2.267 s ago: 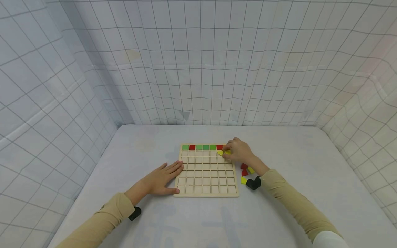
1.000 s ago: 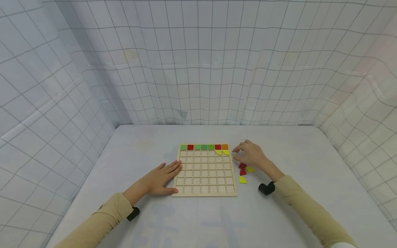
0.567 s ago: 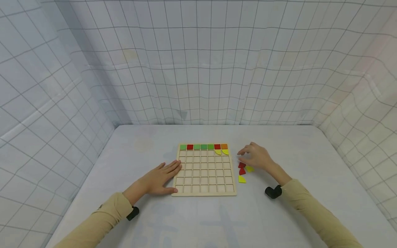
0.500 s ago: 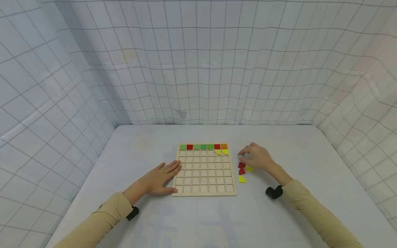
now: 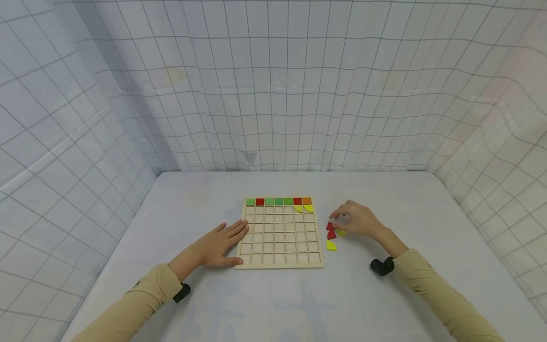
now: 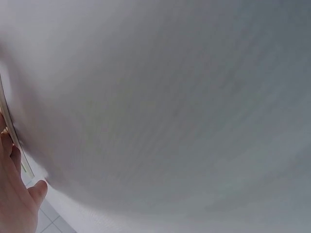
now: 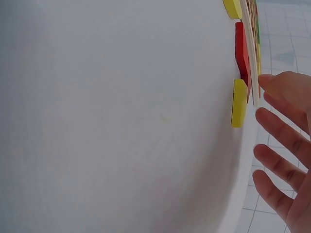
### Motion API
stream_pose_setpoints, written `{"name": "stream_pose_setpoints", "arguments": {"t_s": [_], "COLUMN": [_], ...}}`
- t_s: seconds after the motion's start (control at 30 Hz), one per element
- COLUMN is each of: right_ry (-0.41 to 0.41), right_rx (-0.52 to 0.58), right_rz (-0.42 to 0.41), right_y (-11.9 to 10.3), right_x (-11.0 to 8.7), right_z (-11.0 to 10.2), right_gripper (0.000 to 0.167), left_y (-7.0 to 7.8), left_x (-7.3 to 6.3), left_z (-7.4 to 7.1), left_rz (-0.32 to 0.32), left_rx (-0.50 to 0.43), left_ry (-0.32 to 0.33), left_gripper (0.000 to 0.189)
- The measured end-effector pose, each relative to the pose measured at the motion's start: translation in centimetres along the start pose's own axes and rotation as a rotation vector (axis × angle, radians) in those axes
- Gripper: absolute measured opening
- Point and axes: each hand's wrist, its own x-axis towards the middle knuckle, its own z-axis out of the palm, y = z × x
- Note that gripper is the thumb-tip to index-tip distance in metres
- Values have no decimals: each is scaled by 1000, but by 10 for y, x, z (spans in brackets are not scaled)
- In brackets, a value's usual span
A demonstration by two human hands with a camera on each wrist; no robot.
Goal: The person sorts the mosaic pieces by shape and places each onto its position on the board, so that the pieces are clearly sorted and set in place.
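A wooden grid board (image 5: pixel 279 244) lies on the table, with green, red and orange squares filling its top row. Two yellow quarter-round pieces (image 5: pixel 308 208) sit in the second row at the right. My left hand (image 5: pixel 220 244) lies flat, its fingertips and thumb touching the board's left edge. Just right of the board, my right hand (image 5: pixel 359 220) hovers over loose pieces with its fingers apart and nothing between them. Nearest to it are red pieces (image 5: pixel 331 234) and a yellow piece (image 7: pixel 238 103), partly covered by the hand in the head view.
Another yellow quarter-round piece (image 5: pixel 331 245) lies closer to me, beside the board's right edge. White cloth with a dark grid (image 5: pixel 279 95) hangs behind and on both sides of the white table (image 5: pixel 205 190). Each wrist wears a black camera mount (image 5: pixel 382 266).
My right hand released a yellow piece in the second row, then withdrew right and came down toward the loose pieces. My left hand has stayed at the board's edge.
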Motion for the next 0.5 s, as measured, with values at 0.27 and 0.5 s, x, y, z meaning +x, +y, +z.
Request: {"name": "stream_pose_setpoints", "arguments": {"t_s": [0.27, 0.5], "right_ry": [-77, -129], "right_rx": [29, 48], "right_rz": [-6, 12], "right_y": [4, 5], "right_x": [0, 1], "right_z": [-2, 0], "right_gripper": [23, 25], "left_y": [-2, -1], "left_x": [1, -1], "left_z": [-1, 1], "left_rz": [2, 8], "left_rx": [-3, -2], "left_ry": [-11, -9], "left_gripper": [90, 90]}}
